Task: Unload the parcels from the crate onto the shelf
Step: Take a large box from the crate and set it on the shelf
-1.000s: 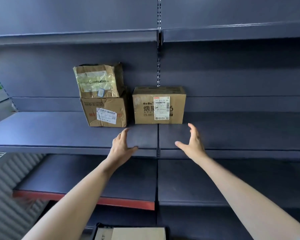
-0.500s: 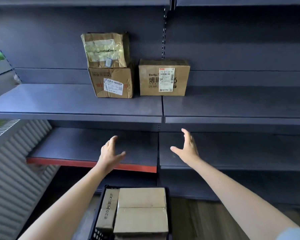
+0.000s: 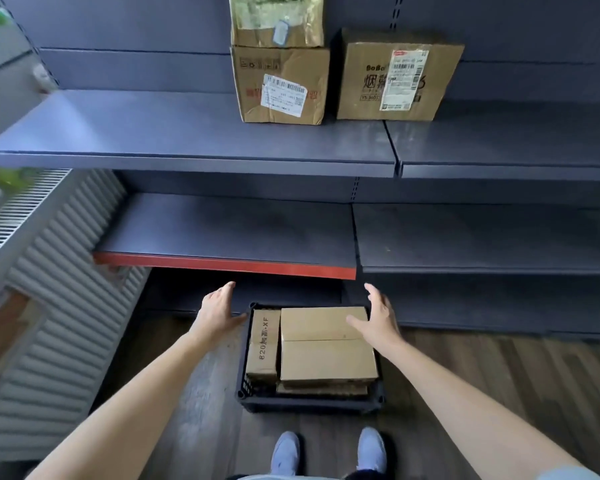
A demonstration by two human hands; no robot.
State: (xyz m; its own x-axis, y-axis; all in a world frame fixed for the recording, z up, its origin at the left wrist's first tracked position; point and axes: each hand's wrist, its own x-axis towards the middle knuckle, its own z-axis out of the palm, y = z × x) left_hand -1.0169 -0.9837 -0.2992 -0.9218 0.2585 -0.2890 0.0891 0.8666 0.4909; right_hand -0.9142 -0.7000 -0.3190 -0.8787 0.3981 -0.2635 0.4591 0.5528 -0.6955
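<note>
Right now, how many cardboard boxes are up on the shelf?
3. The taped box sits on top of the crumpled box, and the barcode-label box stands just right of them, all on the upper shelf. None seem hidden.

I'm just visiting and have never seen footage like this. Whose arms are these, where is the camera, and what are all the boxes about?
No machine here: a person wears a wide-angle camera on the head, looking forward and down, so you see their own bare arms and grey shoes. The left hand and right hand are both open, with no grip on anything, reaching down toward a black plastic crate on the wooden floor. It holds brown cardboard parcels: a large flat one on top and a narrow one printed "820" beside it. On the dark grey metal shelf above stand three cardboard boxes already: two stacked, and one right of them.
</note>
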